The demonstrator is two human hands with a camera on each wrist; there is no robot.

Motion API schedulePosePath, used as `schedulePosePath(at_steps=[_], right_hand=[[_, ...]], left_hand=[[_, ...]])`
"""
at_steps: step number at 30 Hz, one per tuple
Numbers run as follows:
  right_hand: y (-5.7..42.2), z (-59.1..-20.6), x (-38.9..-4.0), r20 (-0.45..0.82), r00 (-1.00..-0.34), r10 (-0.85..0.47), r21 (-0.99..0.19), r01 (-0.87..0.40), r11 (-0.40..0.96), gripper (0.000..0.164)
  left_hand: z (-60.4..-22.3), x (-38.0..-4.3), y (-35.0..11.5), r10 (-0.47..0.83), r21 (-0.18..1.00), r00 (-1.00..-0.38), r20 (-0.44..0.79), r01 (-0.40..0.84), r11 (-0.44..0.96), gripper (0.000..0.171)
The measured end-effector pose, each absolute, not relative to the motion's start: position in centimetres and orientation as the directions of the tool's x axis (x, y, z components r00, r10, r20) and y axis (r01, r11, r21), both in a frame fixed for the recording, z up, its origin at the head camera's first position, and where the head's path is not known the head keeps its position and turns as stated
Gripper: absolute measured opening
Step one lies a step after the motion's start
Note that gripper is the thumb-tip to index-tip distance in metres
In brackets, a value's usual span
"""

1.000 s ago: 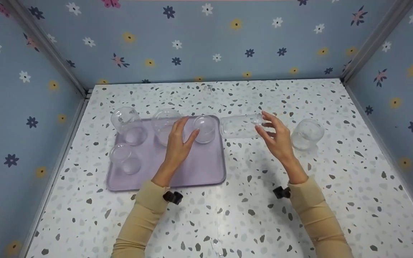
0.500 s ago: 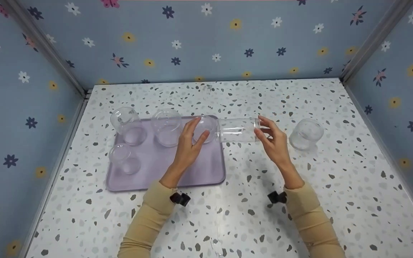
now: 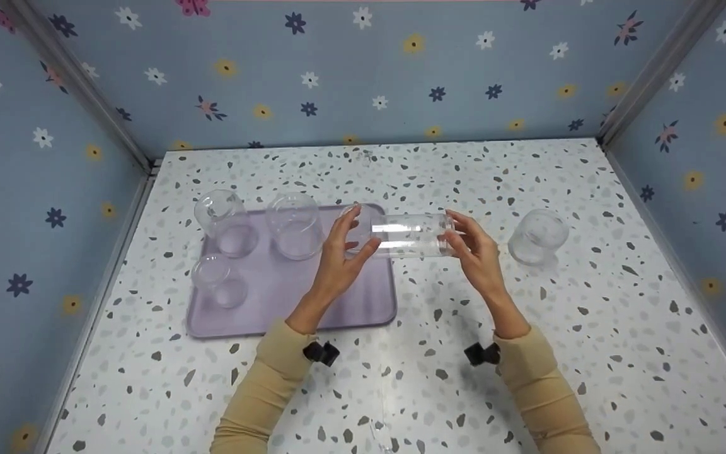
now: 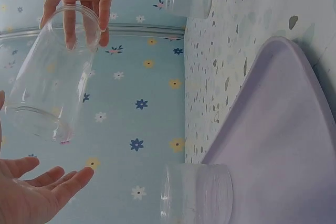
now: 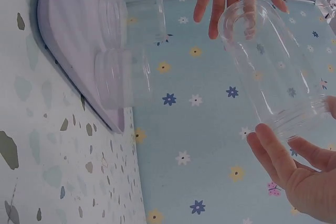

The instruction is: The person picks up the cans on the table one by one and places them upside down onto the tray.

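A tall clear jar (image 3: 410,234) is held sideways above the table and the tray's right edge. My right hand (image 3: 481,260) grips its right end by the rim, the thumb on the near side and fingers on the far side. My left hand (image 3: 336,261) is beside the jar's other end, thumb and fingers spread. In the left wrist view, a gap shows between the left hand's fingers (image 4: 65,184) and the jar. Behind the left hand, a clear round container (image 3: 363,217) stands on the purple tray (image 3: 262,309), partly hidden.
Several other clear containers stand on the tray's left and back, among them a wide one (image 3: 295,227) and a small one (image 3: 219,280). A short clear jar (image 3: 538,238) stands on the speckled table (image 3: 438,391) to the right. Flowered panels (image 3: 363,75) enclose the back and sides.
The jar has moved left and nearer to me with the right hand, its left end now over the tray's edge. My left hand has shifted right, towards that end.
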State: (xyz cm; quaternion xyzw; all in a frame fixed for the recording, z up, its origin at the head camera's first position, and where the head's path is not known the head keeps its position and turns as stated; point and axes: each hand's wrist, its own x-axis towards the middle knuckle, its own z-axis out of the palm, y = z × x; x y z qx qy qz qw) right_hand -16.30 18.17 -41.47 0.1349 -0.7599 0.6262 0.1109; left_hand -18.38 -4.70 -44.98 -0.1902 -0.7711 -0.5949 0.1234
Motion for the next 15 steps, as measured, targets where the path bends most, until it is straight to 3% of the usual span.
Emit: schedulePosePath(at_steps=[11,15], right_hand=[[18.7,-43.5,-16.9,0.280,-0.957,-0.076,-0.956,-0.285,0.075,0.035],[18.2,-42.5,-16.3,0.271,-0.959,-0.083,-0.958,-0.277,0.068,0.035]], left_hand=[[-42.7,-16.7,-4.1,0.144,0.859,-0.862,0.486,0.501,0.100,0.050],[-42.0,-16.2,-3.9,0.131,0.847,-0.848,0.513,0.525,0.084,0.044]])
